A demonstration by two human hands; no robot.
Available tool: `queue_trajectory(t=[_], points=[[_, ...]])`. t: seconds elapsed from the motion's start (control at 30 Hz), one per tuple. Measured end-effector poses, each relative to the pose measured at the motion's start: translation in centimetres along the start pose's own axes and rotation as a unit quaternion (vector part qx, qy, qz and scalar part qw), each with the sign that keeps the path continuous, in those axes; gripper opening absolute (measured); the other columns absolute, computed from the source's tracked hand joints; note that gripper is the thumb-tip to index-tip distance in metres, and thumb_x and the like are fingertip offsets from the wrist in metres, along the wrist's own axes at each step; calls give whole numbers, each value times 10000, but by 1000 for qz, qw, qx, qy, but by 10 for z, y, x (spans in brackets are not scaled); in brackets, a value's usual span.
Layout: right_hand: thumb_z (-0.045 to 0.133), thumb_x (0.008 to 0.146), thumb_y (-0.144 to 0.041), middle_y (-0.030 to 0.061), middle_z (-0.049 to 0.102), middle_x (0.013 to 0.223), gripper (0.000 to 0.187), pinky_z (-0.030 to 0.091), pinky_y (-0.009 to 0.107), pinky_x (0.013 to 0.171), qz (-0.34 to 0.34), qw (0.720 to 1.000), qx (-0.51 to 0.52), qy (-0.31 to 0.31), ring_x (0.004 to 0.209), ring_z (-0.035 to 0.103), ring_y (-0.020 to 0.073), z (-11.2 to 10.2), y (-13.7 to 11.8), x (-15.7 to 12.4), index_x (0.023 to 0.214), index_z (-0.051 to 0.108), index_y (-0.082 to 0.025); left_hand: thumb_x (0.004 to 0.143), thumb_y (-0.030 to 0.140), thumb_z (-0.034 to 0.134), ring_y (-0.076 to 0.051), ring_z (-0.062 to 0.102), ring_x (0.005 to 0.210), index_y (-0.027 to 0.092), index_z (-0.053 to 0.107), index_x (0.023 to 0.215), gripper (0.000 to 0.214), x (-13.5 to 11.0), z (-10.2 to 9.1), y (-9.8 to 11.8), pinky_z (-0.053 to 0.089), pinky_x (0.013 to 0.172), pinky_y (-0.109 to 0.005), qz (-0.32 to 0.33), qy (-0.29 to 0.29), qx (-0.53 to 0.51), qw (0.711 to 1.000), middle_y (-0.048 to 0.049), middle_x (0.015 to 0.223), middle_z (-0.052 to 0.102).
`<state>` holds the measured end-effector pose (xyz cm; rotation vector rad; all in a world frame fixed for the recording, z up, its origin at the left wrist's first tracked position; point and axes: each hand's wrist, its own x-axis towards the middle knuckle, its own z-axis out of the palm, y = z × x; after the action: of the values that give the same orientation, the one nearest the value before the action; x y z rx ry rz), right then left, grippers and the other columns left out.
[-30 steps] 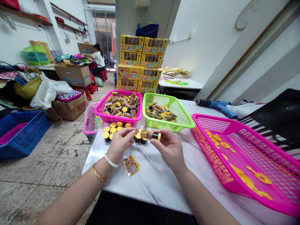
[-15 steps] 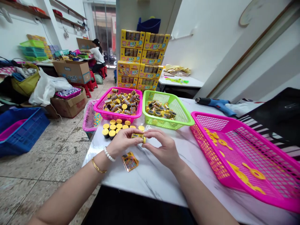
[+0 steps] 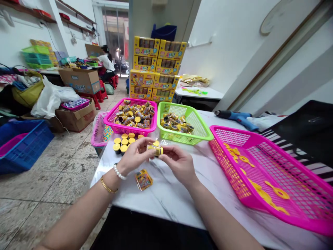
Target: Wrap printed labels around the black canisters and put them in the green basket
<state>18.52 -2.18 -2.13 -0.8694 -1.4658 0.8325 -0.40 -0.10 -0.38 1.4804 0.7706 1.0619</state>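
Now grasping the printed yellow tube [image 3: 156, 150] in left hand [image 3: 133, 157] and right hand [image 3: 181, 164] fingers, nearside of the lime-green basket [image 3: 179, 137], after a mainly right-handed hold, apparently steadying it.

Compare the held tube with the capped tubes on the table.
Pose: the held tube lies sideways; the capped tubes stand upright.
Support: the held tube is in the left hand, the right hand at its end; the capped tubes rest on the table.
Look: the held tube shows its side, blurred; the capped tubes show mainly their tops.
Shared: both show yellow.
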Motion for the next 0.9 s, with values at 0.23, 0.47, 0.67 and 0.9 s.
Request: queue_trajectory(t=[0.23, 0.47, 0.67, 0.9], points=[[897, 664, -355, 33, 757, 815, 284, 618, 368, 746, 75, 996, 57, 0, 718, 705, 194, 6, 5, -2, 862, 750, -213, 811, 311, 730, -181, 615, 890, 169, 711, 961, 208, 2, 2, -12, 493, 802, -298, 106, -1, 82, 991, -72, 957, 666], [931, 606, -326, 18, 762, 855, 336, 602, 328, 781, 104, 984, 136, 45, 781, 712, 180, 5, 4, 2, 855, 738, -211, 833, 433, 708, -145, 589, 689, 172, 592, 1207, 471, 0, 4, -8, 472, 632, -264, 16, -11, -31, 999, -22, 841, 611], [917, 626, -427, 53, 753, 814, 384, 581, 270, 684, 275, 929, 246, -38, 693, 691, 144, 0, 10, 3, 829, 745, -151, 773, 266, 736, -178, 587, 826, 178, 658, 1060, 310, -1, 7, -8, 470, 743, -286, 74, 3, 91, 993, -48, 922, 655], [883, 705, -390, 23, 737, 884, 384, 601, 306, 767, 180, 958, 208, -84, 769, 702, 153, -2, 2, 3, 1021, 743, -221, 714, 557, 795, -72, 476, 499, 120, 651, 925, 506, 2, 3, -4, 367, 477, -198, -49, -3, -114, 992, 10, 647, 583]])
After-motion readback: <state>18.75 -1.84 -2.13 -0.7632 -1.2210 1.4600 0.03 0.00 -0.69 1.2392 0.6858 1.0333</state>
